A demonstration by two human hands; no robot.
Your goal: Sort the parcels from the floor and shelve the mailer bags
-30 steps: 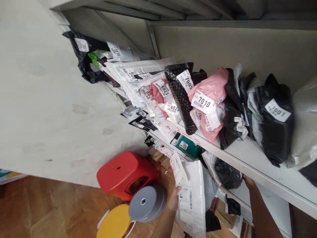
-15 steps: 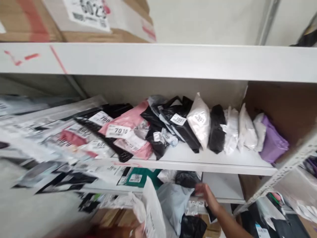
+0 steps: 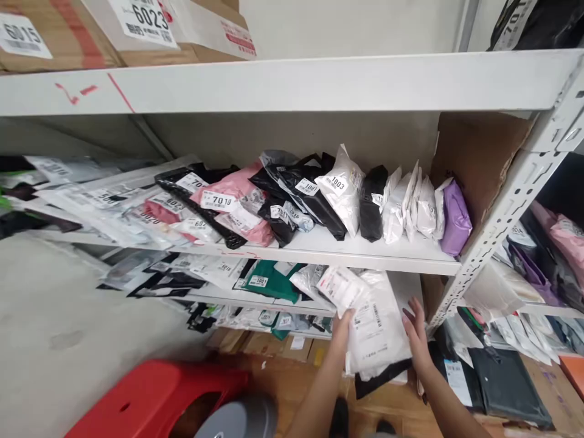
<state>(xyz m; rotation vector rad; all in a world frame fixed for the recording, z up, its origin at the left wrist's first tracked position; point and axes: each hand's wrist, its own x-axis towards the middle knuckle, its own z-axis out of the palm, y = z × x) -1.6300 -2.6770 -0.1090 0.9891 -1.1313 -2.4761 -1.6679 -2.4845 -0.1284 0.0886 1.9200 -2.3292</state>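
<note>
My left hand is closed on the left edge of some white mailer bags. On top lies a small white bag with a printed label, over a larger white mailer bag with a barcode label. A black bag shows underneath, partly hidden. At the right edge of the larger bag is my right hand, its fingers apart; whether it touches the bag I cannot tell. Behind the bags, on the second shelf, are a green parcel and a clear-white parcel.
The upper shelf carries labelled parcels, among them a pink one and a purple one. A perforated post stands right. Cardboard boxes sit above. On the floor are a red stool and a grey lid-like object.
The view has shifted right and down. The white bags have come up and right, now lying flatter with labels showing. My right hand has moved from the lower shelf to beside them.
</note>
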